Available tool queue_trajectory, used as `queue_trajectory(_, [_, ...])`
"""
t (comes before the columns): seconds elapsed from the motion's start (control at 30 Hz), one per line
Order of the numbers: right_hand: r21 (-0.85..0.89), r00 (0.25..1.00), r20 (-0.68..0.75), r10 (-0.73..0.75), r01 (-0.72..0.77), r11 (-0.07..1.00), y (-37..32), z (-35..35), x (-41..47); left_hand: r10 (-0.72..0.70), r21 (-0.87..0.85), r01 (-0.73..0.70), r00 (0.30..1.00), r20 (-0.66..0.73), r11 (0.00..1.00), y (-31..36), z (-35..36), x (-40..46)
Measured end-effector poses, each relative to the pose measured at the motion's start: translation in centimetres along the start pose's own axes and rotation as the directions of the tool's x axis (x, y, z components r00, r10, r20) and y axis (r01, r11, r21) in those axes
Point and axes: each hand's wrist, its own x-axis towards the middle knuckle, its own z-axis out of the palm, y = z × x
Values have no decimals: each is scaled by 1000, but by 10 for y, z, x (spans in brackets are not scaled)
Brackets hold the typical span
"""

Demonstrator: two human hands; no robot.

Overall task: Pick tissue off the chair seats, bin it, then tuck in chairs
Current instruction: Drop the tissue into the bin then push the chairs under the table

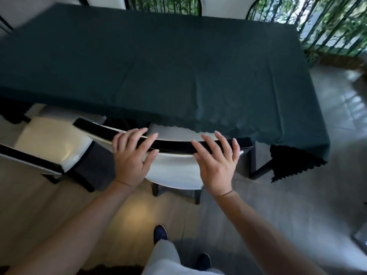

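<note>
A white chair with a black frame stands in front of me, its seat mostly under the dark green tablecloth. My left hand and my right hand lie flat on its black top rail, fingers spread, not wrapped around it. A second white chair stands to the left, pulled out from the table, its pale seat showing. No tissue shows on either seat.
More white chair backs line the table's far side. Green bamboo-like stems stand behind a railing at the right. Grey floor tiles spread to the right. My feet in dark shoes are below.
</note>
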Motion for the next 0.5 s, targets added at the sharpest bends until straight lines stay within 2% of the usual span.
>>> queue_trajectory(0.3, [-6,999,32,-7,7,1000,93,9,52,-55,-9,55,995,-86,998,58,67,50])
queue_trajectory(0.5, [-16,1000,-20,7,-7,1000,64,57,69,-44,-29,43,998,-40,999,-2,82,79])
